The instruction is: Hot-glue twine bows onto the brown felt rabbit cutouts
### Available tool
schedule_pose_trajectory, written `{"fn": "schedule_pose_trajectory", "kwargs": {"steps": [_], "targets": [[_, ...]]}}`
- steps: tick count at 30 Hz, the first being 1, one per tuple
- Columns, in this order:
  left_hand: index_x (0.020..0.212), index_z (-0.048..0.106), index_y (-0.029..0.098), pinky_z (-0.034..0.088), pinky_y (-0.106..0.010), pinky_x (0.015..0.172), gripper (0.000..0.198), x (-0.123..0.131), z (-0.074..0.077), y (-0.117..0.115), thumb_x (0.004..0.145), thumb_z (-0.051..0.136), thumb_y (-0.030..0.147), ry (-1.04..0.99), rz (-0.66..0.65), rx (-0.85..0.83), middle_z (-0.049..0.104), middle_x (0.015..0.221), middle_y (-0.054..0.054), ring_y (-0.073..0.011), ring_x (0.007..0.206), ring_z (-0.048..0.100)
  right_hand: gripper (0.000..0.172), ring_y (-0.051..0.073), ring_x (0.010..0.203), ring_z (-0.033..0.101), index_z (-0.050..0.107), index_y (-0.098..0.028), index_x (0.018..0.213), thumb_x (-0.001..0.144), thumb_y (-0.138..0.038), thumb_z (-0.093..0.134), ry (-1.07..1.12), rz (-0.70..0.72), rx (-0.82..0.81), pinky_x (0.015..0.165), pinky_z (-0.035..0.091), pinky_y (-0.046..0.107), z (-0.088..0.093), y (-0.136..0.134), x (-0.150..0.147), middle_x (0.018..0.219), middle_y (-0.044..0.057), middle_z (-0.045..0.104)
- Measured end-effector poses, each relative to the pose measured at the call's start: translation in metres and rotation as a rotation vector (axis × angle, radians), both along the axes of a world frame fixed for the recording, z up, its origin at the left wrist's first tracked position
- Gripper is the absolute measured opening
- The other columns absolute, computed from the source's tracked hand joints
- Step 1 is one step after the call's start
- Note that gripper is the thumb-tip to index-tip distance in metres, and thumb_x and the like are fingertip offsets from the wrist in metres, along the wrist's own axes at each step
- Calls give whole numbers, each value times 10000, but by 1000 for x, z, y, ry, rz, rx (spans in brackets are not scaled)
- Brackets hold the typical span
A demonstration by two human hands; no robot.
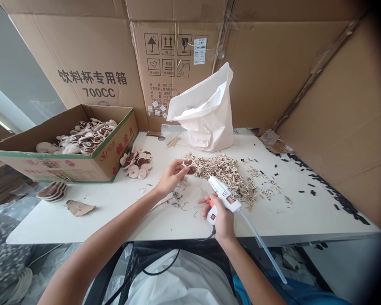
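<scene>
Your left grip (173, 178) pinches a small brown disc (191, 170) at 12 o'clock, while your right grip (219, 218) wraps firmly round a white plastic hot glue gun (225, 194). Its nozzle points toward your left fingers (181, 166) and a tangled pile of tan strips (219, 173); one slip could burn skin or snag strips.

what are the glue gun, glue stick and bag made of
The glue gun looks like glossy white moulded plastic, judging by its smooth, shiny curves. The glue stick looks like translucent hot-melt resin, since light passes through the pale rod. The bag seems to be matte white paper, with soft, crumpled creases, though a thin coated film can't be ruled out.
</scene>
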State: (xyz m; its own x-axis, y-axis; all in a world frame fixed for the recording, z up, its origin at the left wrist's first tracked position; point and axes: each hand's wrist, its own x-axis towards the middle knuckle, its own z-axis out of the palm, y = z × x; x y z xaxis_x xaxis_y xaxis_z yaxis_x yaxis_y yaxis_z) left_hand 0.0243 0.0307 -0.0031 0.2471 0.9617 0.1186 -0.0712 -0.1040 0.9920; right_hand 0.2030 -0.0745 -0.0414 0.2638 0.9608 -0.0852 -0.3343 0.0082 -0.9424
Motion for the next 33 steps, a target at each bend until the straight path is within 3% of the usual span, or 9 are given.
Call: {"fn": "schedule_pose_trajectory", "kwargs": {"steps": [5, 9, 13, 19, 26, 33], "targets": [[1191, 719, 131, 428, -268, 689, 395, -8, 10, 0, 927, 719, 425, 10, -127, -35, 739, 903, -87, -151, 744, 631, 399, 126, 340, 525, 680, -177, 914, 892, -575, 705, 8, -34, -17, 352, 345, 218, 7, 1, -2, 549, 16, 679], [1184, 737, 101, 465, -278, 727, 383, -10, 12, -3, 946, 701, 399, 32, -389, -62, 781, 1012, -160, -223, 911, 726, 442, 120, 343, 525, 692, -172, 931, 883, -611, 715, 18, -40, -18, 349, 343, 214, 9, 2, -2, 558, 13, 673], [1197, 714, 96, 511, -299, 737, 401, -6, 5, -5, 903, 768, 365, 39, -567, -101, 775, 923, -136, -219, 853, 734, 434, 122, 355, 529, 692, -182, 935, 855, -604, 751, 44, -34, -17, 353, 374, 223, 9, 3, -2, 581, 12, 681], [1136, 720, 110, 513, -265, 738, 312, -4, 1, -6, 898, 783, 302, 115, -607, -44, 760, 871, -88, -161, 796, 703, 353, 125, 370, 550, 650, -204, 854, 788, -486, 851, 25, -59, 14, 377, 413, 229, 6, 5, -2, 603, 1, 691], [1126, 747, 98, 576, -312, 846, 306, -8, 2, -4, 905, 775, 307, 66, -677, -90, 784, 985, -133, -202, 906, 750, 347, 120, 360, 541, 662, -198, 869, 798, -484, 846, 11, -35, 7, 376, 410, 223, 4, 6, -1, 585, -9, 671], [1172, 725, 107, 574, -282, 758, 383, -8, 6, -5, 870, 817, 324, 88, -697, -90, 780, 922, -115, -193, 840, 748, 346, 123, 369, 553, 699, -182, 885, 767, -462, 865, -21, -15, -15, 379, 418, 214, 4, 6, 0, 561, -9, 662]]}}
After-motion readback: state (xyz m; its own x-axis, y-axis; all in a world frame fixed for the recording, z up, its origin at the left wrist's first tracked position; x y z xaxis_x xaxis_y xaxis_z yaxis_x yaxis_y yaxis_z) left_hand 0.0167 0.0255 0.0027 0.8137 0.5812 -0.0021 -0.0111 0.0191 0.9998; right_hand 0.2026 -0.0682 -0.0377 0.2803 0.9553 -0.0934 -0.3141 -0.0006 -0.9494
